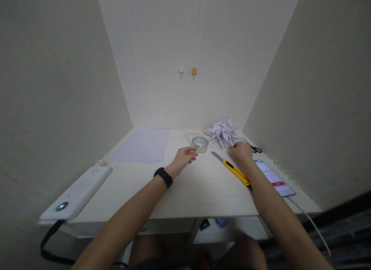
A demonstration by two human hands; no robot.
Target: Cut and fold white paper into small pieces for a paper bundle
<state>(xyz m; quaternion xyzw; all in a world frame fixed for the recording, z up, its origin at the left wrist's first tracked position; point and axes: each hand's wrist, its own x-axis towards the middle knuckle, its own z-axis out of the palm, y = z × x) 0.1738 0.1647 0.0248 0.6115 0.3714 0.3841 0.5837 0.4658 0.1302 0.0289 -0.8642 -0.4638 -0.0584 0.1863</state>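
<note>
- Clear plastic tape, wound in a round roll (199,144) with a pale label face, lies flat on the light wooden desk (185,192), toward the back and about midway across it.
- Just in front and to the left of the roll, the person's left hand (183,158) rests on the desk with loosely curled fingers; the fingertips (193,153) sit right at the roll's near edge, and whether they touch it cannot be told. The hand holds nothing.
- A black band (163,176) circles the left wrist, farther from the roll.
- Right of the roll, the right hand (241,151) lies knuckles up at the near edge of a heap of folded white paper shapes (222,133); its fingers are tucked under, so its grip cannot be told.
- Between the roll and the right forearm, a yellow utility knife (232,168) lies slantwise with its grey blade out, the tip toward the roll.
- Beyond the right hand from the roll, black scissor handles (256,149) show, and nearer the desk's front a smartphone (274,178) lies lit with a white cable (310,219) running off the edge.
- Left of the roll, a pale lilac sheet (142,144) lies flat.
- Far left of the roll, at the desk's front corner, a long white device (75,193) lies with a black cord (49,243) hanging down.
- On the back wall above the roll, a white hook (181,70) and a yellow hook (194,71) sit side by side.
</note>
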